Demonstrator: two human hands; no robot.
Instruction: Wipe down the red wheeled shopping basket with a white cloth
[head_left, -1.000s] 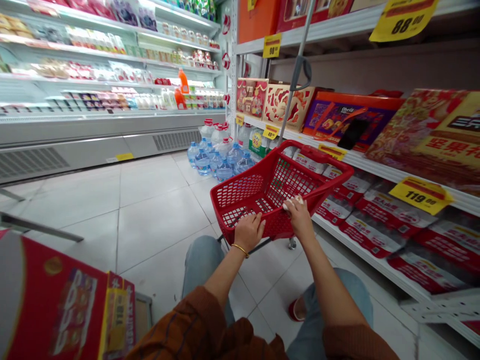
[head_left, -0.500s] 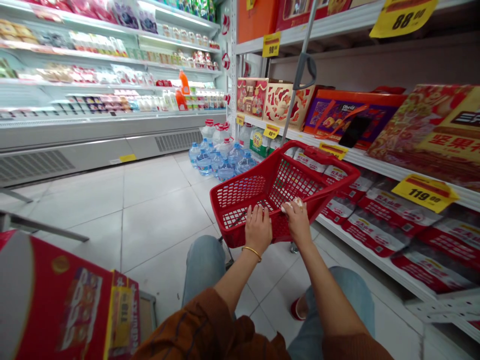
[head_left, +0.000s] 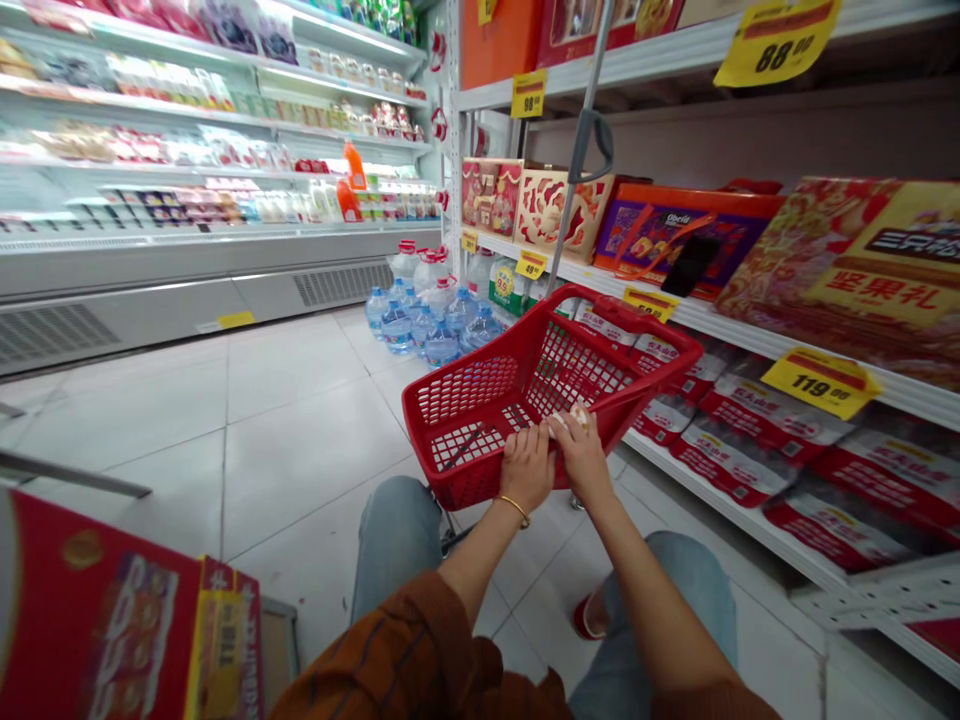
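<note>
A red plastic shopping cart (head_left: 457, 390) with a mesh basket stands in front of my knees. My left hand (head_left: 529, 466) is curled over the near rim of its basket. Close beside it, on the same rim, my right hand (head_left: 583, 452) pinches a crumpled white tissue (head_left: 556, 424). Most of the tissue is hidden under the fingers. No goods show inside the basket.
Shelving on the right holds gift boxes (head_left: 862, 260) and wrapped bottle packs (head_left: 739, 455). Large water bottles (head_left: 439, 335) stand on the floor ahead. A refrigerated display (head_left: 225, 270) runs along the back. At lower left is a red carton (head_left: 90, 610).
My left hand has slid right along the rim, close to my right hand. The whole view has shifted slightly, so cart and shelves sit further left.
</note>
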